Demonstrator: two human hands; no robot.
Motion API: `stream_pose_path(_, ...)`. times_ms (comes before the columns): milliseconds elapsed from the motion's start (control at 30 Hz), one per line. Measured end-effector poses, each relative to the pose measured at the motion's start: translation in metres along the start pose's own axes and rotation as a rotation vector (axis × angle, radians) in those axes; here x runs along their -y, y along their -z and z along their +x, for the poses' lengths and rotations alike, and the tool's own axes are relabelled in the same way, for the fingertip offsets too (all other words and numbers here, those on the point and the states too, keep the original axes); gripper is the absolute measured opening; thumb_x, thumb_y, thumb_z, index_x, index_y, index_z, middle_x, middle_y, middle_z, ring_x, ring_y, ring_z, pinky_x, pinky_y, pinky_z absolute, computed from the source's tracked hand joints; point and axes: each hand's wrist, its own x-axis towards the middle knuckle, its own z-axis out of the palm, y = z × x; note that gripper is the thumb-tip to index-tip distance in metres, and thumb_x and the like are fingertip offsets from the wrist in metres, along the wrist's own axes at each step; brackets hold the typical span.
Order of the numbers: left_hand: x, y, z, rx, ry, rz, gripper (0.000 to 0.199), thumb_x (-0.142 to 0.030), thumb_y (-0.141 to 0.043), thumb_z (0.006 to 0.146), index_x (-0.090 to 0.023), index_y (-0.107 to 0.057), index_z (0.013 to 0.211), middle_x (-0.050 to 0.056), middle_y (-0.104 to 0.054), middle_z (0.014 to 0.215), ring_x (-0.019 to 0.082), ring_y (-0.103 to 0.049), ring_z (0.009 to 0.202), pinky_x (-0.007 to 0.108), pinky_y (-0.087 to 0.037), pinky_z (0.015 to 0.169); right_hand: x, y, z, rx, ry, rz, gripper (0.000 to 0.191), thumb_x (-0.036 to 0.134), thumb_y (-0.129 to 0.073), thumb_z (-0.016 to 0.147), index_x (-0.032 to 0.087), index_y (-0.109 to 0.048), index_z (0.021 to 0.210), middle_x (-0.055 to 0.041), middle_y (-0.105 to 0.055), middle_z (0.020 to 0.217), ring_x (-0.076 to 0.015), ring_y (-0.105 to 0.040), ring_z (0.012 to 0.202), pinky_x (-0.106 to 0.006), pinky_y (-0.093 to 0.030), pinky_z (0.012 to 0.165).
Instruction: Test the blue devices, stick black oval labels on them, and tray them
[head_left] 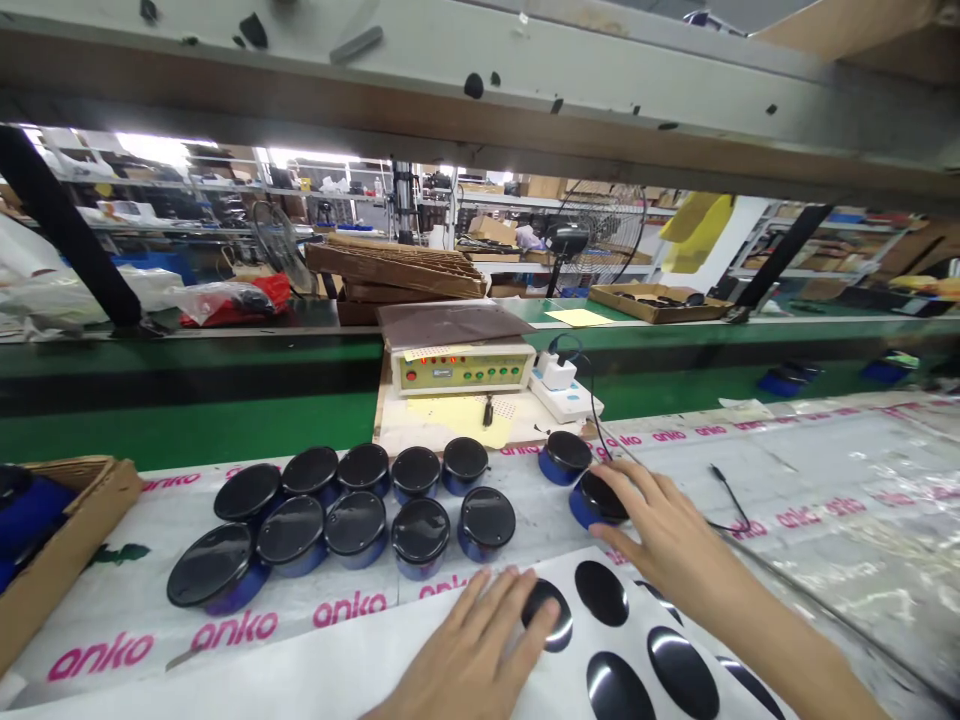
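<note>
My right hand has its thumb and fingers around a blue round unit with a black top; part of the unit is hidden by the fingers. Just behind it stands a similar round unit. My left hand lies with fingers stretched out on a white sheet that bears several glossy black discs. Its fingertips are beside and partly over one black disc. Two rows of blue units with black tops stand on the table beyond my left hand.
A cardboard box with blue items stands at the left. Behind the rows sit a control box with lit red lights and a white power strip. A loose cable crosses the right side. A shelf beam hangs overhead.
</note>
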Motion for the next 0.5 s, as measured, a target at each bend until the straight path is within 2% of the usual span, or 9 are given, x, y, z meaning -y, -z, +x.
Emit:
stream_pose_path(33,0.000,0.000,-0.001,0.024,0.037,-0.027,0.060,-0.034,-0.040,0.097,-0.005,-0.021,0.146,0.015,-0.044,0.142,0.027,-0.036,0.134,0.040,-0.031,0.108,0.003,0.001,-0.010,0.064,0.041,0.063,0.030,0.032,-0.053,0.085,0.024,-0.053,0.113,-0.0107,-0.056,0.121,-0.0312,-0.054,0.110,-0.046,-0.045,0.091)
stream_pose_path(100,0.001,-0.001,-0.003,0.061,0.074,-0.080,0.064,-0.034,-0.038,0.096,-0.002,-0.014,0.147,0.014,-0.039,0.146,0.025,-0.031,0.136,0.037,-0.028,0.111,0.013,0.002,-0.031,0.280,0.115,0.215,0.020,0.025,-0.051,0.085,0.027,-0.055,0.104,-0.0050,-0.062,0.110,-0.0243,-0.059,0.102,-0.037,-0.048,0.087)
stream_pose_path(167,0.002,-0.002,-0.005,0.091,0.068,-0.113,0.066,-0.036,-0.036,0.096,-0.003,-0.010,0.147,0.011,-0.033,0.149,0.022,-0.026,0.139,0.036,-0.025,0.112,0.025,0.004,-0.049,0.483,0.147,0.284,0.037,0.011,-0.055,0.074,0.027,-0.057,0.107,-0.0037,-0.061,0.116,-0.0238,-0.057,0.109,-0.035,-0.046,0.092)
stream_pose_path(233,0.002,-0.003,-0.006,0.123,0.069,-0.124,0.070,-0.039,-0.038,0.095,-0.005,-0.008,0.148,0.011,-0.029,0.151,0.023,-0.023,0.140,0.036,-0.025,0.113,0.032,0.004,-0.059,0.577,0.168,0.267,0.055,0.001,-0.054,0.063,0.026,-0.058,0.112,-0.0046,-0.057,0.126,-0.0260,-0.051,0.120,-0.038,-0.040,0.102)
stream_pose_path(333,0.001,-0.001,-0.006,0.173,0.071,-0.153,0.079,-0.049,-0.041,0.092,-0.005,-0.006,0.148,0.014,-0.026,0.151,0.025,-0.022,0.141,0.039,-0.025,0.113,0.031,0.000,-0.061,0.570,0.210,0.281,0.054,-0.001,-0.050,0.064,0.025,-0.060,0.110,-0.0046,-0.060,0.121,-0.0239,-0.055,0.115,-0.033,-0.044,0.097)
stream_pose_path(500,0.001,0.002,-0.006,0.209,0.078,-0.175,0.077,-0.047,-0.041,0.093,-0.007,-0.005,0.148,0.014,-0.024,0.152,0.025,-0.020,0.141,0.040,-0.025,0.113,0.018,-0.013,-0.061,0.413,0.303,0.377,0.033,0.007,-0.052,0.075,0.027,-0.064,0.097,-0.0035,-0.067,0.098,-0.0201,-0.064,0.087,-0.027,-0.050,0.078)
